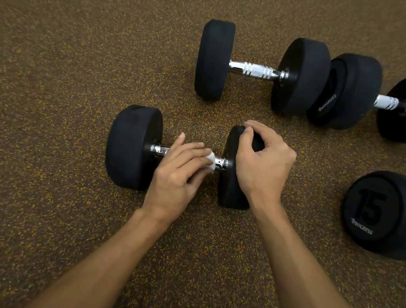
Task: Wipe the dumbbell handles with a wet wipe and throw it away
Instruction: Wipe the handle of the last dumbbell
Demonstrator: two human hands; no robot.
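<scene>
A black dumbbell [132, 146] with a chrome handle [159, 149] lies on the floor in the middle of the view. My left hand [179, 174] lies over the handle and holds a small white wet wipe [211, 161] against it; most of the handle is hidden under the hand. My right hand [262, 163] grips the top of the dumbbell's right head [227, 193] with curled fingers.
Two more black dumbbells lie side by side farther back, one [213, 60] in the centre and one [351, 92] at the right. A head marked 15 [385, 214] sits at the right edge. The floor is brown speckled rubber [57, 102].
</scene>
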